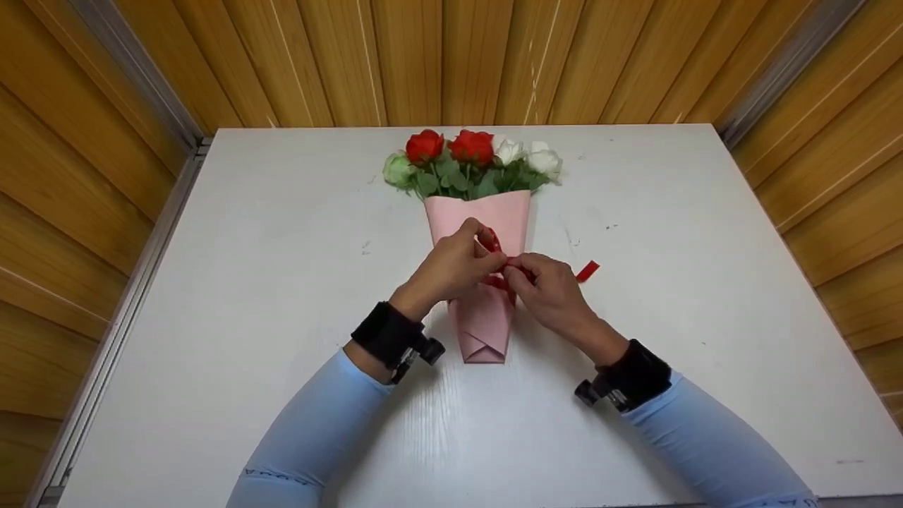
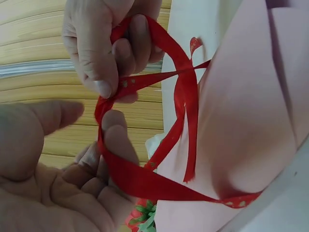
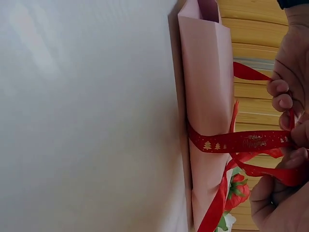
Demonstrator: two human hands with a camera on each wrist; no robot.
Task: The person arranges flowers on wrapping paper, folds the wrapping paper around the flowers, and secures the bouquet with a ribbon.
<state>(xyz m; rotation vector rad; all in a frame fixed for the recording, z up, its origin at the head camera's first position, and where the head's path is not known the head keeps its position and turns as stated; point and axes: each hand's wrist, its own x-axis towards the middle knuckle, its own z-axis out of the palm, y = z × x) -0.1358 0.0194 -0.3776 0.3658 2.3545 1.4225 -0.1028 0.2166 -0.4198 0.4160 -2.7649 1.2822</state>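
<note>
A bouquet in pink wrapping paper (image 1: 483, 321) lies on the table with its blooms away from me. Round its middle runs a red ribbon (image 3: 241, 141) with gold trees and lettering. My left hand (image 1: 451, 264) holds a loop of that ribbon above the wrap; in the left wrist view the band crosses its curled fingers (image 2: 118, 140), the thumb standing apart. Facing it, my right hand (image 1: 554, 293) pinches the ribbon between thumb and fingers. One loose ribbon end (image 1: 587, 271) sticks out beyond the right hand. The hands partly hide the crossing.
Red roses (image 1: 471, 147), white roses (image 1: 543, 161) and a pale green bloom (image 1: 398, 169) spread from the wrap's wide end. The white table (image 1: 282, 247) is bordered by wood-patterned panels (image 1: 409, 63). Each wrist wears a black strap with a small camera (image 1: 429, 349).
</note>
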